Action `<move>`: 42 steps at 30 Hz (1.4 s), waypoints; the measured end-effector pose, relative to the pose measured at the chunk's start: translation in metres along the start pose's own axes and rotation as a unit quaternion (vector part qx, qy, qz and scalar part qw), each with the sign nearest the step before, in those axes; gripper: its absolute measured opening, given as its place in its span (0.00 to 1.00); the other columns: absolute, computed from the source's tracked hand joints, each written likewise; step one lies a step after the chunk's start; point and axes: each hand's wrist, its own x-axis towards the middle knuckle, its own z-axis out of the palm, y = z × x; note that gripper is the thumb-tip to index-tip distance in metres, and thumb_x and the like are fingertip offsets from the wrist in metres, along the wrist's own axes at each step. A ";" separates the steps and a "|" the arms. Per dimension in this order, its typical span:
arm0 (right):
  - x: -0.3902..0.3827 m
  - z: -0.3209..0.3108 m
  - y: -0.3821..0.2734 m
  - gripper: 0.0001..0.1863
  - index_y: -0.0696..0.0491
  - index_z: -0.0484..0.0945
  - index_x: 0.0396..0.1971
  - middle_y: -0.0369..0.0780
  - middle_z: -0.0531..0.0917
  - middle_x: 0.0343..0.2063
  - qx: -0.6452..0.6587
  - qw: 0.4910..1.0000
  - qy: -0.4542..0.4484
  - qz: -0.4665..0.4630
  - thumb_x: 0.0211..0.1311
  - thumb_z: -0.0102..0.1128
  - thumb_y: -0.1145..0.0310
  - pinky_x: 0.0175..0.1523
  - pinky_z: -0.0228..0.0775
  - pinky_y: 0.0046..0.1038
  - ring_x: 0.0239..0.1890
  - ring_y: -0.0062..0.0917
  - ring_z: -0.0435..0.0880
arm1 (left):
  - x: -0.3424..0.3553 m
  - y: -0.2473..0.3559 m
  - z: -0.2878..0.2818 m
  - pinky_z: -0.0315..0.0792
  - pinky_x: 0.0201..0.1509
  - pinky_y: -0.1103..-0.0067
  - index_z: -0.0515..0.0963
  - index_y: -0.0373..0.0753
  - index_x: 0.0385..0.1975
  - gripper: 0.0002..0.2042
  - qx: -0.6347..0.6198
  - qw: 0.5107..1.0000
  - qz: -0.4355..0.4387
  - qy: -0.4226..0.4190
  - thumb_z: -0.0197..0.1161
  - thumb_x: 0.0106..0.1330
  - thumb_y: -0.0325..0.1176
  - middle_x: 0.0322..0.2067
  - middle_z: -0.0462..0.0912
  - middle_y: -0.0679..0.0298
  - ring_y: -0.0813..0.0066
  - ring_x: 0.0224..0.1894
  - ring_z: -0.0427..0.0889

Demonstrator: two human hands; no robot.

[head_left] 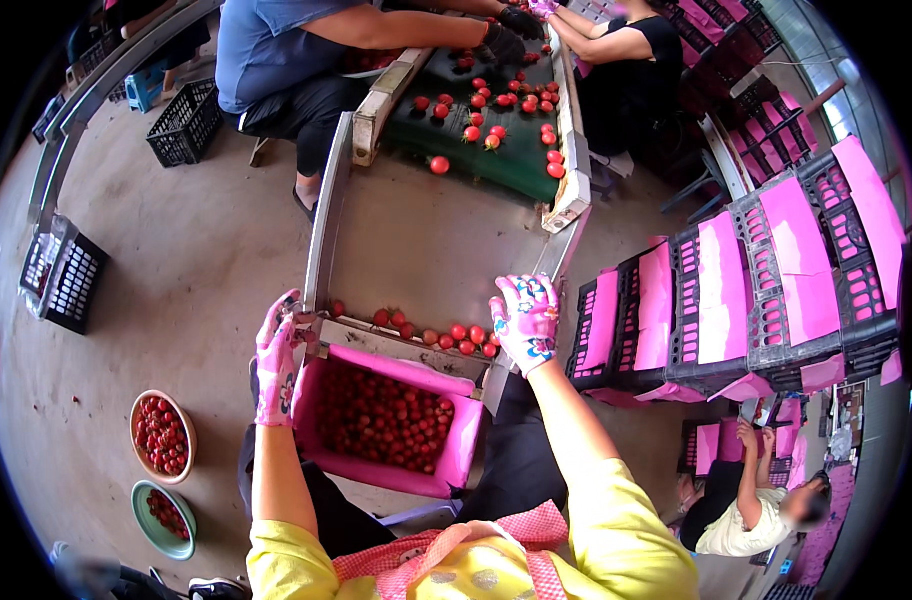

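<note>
My left hand [280,355], in a pink patterned glove, has its fingers curled at the left edge of a metal sorting tray [426,240]. My right hand [524,322], gloved alike, grips the tray's right edge, thumb toward the inside. Red cherry tomatoes [459,333] lie in a row along the tray's lower lip. Below it, between my forearms, a pink-lined crate [457,460] holds several layers of cherry tomatoes [376,410]. Beyond the tray, a green conveyor belt [426,140] carries scattered tomatoes.
Two co-workers [266,60] [641,55] work beside the belt; another person [741,510] sits lower right. Stacked pink-lined crates [766,290] fill the right. Left are black baskets [181,130] [71,280], a metal rail [71,130], an orange tub [181,460] and a green tub [171,540] of tomatoes.
</note>
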 end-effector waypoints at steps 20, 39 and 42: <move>0.002 0.000 0.001 0.12 0.50 0.79 0.37 0.37 0.82 0.37 0.005 1.000 -0.013 0.016 0.53 0.56 0.64 0.63 0.57 0.40 0.45 0.31 0.78 | 0.000 -0.003 0.003 0.71 0.35 0.83 0.66 0.39 0.59 0.18 -0.010 1.000 0.006 0.010 0.47 0.71 0.34 0.36 0.81 0.62 0.80 0.29 0.77; -0.001 0.008 0.003 0.11 0.49 0.80 0.33 0.36 0.83 0.30 0.078 0.996 0.047 0.027 0.48 0.56 0.68 0.64 0.56 0.38 0.41 0.30 0.80 | -0.133 0.027 -0.130 0.74 0.41 0.63 0.79 0.38 0.32 0.14 0.740 0.655 -0.078 0.130 0.59 0.58 0.43 0.31 0.81 0.52 0.53 0.37 0.81; -0.003 0.006 0.006 0.10 0.49 0.80 0.32 0.36 0.83 0.29 0.071 0.997 0.023 0.035 0.47 0.57 0.68 0.63 0.57 0.37 0.39 0.29 0.80 | -0.185 0.034 -0.137 0.72 0.43 0.64 0.80 0.36 0.33 0.18 0.653 0.703 -0.233 0.158 0.59 0.61 0.48 0.34 0.82 0.49 0.52 0.40 0.81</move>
